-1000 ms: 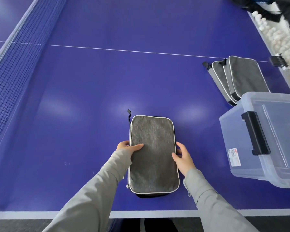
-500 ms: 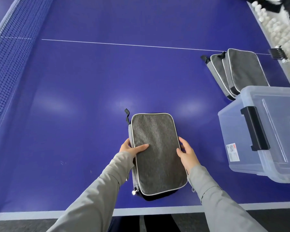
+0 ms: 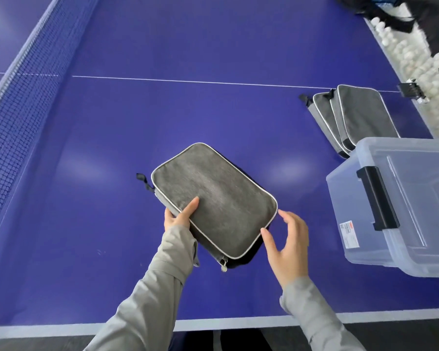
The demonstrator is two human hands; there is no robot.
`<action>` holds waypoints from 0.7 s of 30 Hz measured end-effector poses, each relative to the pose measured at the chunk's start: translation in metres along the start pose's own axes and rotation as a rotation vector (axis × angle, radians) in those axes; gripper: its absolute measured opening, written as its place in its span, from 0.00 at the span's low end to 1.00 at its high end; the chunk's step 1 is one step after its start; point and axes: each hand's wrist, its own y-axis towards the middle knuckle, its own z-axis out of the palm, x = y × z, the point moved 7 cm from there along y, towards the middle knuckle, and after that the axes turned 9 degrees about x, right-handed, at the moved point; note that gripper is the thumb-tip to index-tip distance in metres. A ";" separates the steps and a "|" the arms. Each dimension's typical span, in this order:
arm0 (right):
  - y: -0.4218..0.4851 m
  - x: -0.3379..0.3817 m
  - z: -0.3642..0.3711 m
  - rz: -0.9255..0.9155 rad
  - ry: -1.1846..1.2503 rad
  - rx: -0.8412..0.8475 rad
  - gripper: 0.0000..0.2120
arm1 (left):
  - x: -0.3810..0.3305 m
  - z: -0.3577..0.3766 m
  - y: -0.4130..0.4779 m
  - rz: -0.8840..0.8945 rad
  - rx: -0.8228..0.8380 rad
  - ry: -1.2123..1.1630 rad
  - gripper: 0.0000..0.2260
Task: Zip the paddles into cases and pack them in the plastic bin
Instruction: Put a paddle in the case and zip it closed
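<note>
A grey paddle case (image 3: 214, 198) with pale piping lies at an angle on the blue table tennis table (image 3: 162, 110), lifted a little at its near end. Its zip pull (image 3: 223, 267) hangs at the near corner. My left hand (image 3: 179, 215) grips the case's left edge, thumb on top. My right hand (image 3: 288, 239) hovers open just off the case's right corner, fingers spread, not clearly touching it. A clear plastic bin (image 3: 401, 206) with a black latch (image 3: 376, 197) stands to the right. No paddle is visible.
Three more grey cases (image 3: 352, 117) lie stacked and overlapping behind the bin. The net (image 3: 18, 97) runs along the left. Many white balls (image 3: 416, 62) fill a trough past the table's right edge. The table's white front edge (image 3: 213, 323) is close to me.
The case has been turned clockwise and raised off the table by my left hand. My right hand has let go of its right edge and opened.
</note>
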 end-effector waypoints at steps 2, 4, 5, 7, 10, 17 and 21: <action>-0.018 0.021 -0.003 -0.094 -0.011 -0.070 0.17 | -0.013 0.000 -0.002 0.018 -0.031 -0.057 0.15; -0.032 0.039 0.008 -0.144 -0.022 -0.020 0.16 | -0.025 0.001 -0.005 0.044 -0.063 -0.111 0.17; -0.035 0.047 0.015 -0.154 -0.041 0.016 0.17 | -0.029 0.003 -0.007 0.058 -0.080 -0.137 0.20; -0.035 0.058 0.027 -0.145 -0.056 0.051 0.17 | -0.036 0.007 -0.012 0.079 -0.105 -0.164 0.26; -0.025 0.069 0.030 -0.123 -0.044 0.013 0.12 | -0.040 0.010 -0.021 0.106 -0.130 -0.212 0.27; -0.019 0.081 0.023 -0.287 -0.096 0.079 0.08 | -0.053 0.003 -0.032 0.162 -0.152 -0.232 0.23; -0.018 0.076 0.001 -0.272 -0.039 0.003 0.07 | -0.055 -0.004 -0.037 0.156 -0.150 -0.216 0.22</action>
